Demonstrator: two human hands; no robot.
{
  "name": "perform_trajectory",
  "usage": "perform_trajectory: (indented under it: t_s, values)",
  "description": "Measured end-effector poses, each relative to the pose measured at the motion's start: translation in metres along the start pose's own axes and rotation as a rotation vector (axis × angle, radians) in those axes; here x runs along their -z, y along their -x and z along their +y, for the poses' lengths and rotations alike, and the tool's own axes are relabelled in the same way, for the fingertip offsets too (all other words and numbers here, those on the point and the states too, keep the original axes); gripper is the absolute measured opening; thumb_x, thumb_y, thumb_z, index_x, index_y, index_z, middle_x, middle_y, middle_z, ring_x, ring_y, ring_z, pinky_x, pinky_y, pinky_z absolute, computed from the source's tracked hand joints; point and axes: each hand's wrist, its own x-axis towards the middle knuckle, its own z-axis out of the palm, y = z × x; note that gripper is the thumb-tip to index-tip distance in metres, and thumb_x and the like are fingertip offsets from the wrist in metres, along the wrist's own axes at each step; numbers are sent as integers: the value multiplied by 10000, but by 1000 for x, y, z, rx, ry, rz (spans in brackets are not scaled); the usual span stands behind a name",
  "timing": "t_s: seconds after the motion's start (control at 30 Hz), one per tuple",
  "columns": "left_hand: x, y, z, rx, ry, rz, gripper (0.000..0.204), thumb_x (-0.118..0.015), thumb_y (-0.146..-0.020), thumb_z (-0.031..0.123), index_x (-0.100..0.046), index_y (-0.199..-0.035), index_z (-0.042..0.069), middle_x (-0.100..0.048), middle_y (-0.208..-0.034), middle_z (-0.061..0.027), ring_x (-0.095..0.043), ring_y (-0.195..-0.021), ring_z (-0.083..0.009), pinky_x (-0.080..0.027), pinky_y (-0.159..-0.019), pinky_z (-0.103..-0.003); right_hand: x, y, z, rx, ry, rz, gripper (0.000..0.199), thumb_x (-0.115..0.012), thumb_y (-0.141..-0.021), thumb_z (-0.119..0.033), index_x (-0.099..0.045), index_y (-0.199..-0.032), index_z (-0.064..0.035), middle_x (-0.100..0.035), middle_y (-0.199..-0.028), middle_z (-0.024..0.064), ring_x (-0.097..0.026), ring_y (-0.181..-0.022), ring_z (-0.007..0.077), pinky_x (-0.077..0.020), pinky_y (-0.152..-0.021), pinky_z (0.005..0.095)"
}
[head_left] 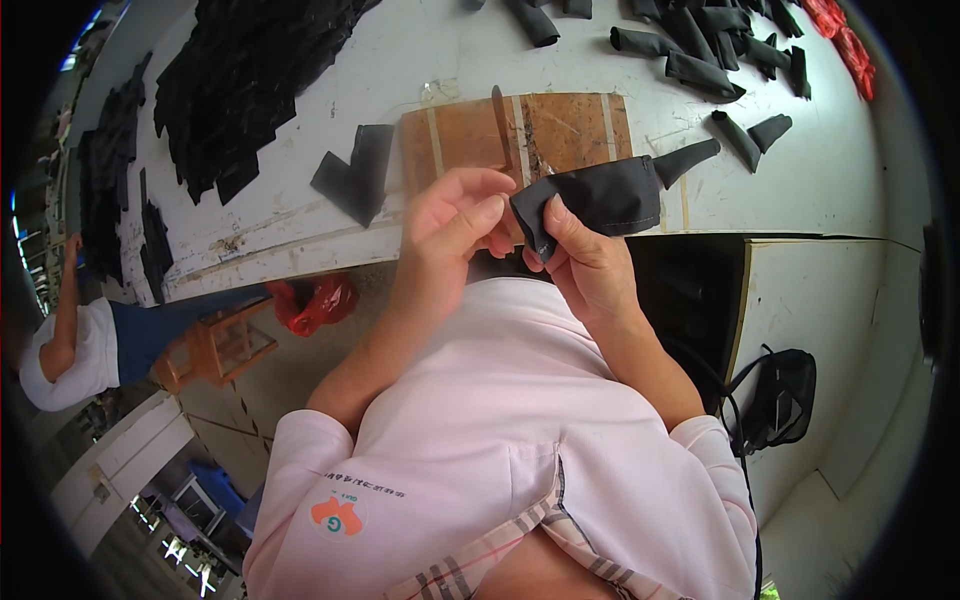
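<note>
In front of me, at the table's near edge, a black sewn fabric piece is held up. It has a narrow tail pointing right and a line of pale stitching along its lower edge. My right hand is closed on its left part, thumb on top and fingers underneath. My left hand is closed, thumb and fingertips pressed together right beside the fabric's left end; whatever they pinch is too small to make out. Behind the hands lies a brown board with pale tape strips. A thin dark rusty strip stands up from it.
A V-shaped black fabric piece lies left of the board, before a large black fabric pile. Several rolled black pieces lie far right, near a red plastic bag. Another person is at the left.
</note>
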Motion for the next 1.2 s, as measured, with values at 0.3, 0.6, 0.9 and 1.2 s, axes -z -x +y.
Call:
perform_trajectory:
  t_s: [0.3,0.6,0.9,1.2]
  values:
    - [-11,5,2,-45,-95,-29,173,-549,-779,13,-537,-945,-32,-592,-788,-70,-548,-656,-91,-446,-614,-204,2,-4,0,126,-67,-58,215,-592,-821,-224,-577,-857,-13,-549,-699,46,-486,-591,119,-383,-512,228]
    - [-14,-4,0,-102,-131,23,94,-547,-808,32,-566,-876,-30,-600,-748,-56,-559,-629,-69,-476,-586,-186,-1,-10,-1,198,96,26,204,-649,-778,-206,-570,-867,-39,-552,-745,21,-498,-610,95,-412,-519,218]
    - [1,-4,1,-252,-496,215,61,-565,-727,-36,-578,-785,-23,-591,-637,-34,-546,-585,-66,-436,-535,-208,18,8,-34,554,965,171,238,-657,-754,-198,-579,-758,27,-523,-610,65,-505,-522,116,-426,-499,228]
    - [-17,-7,-12,-602,-1024,267,101,-610,-684,-43,-570,-767,-2,-596,-651,-93,-591,-571,-163,-460,-530,-271,-3,-17,-11,1036,1261,18,141,-635,-675,-2,-557,-791,-17,-513,-700,79,-544,-622,245,-448,-524,317]
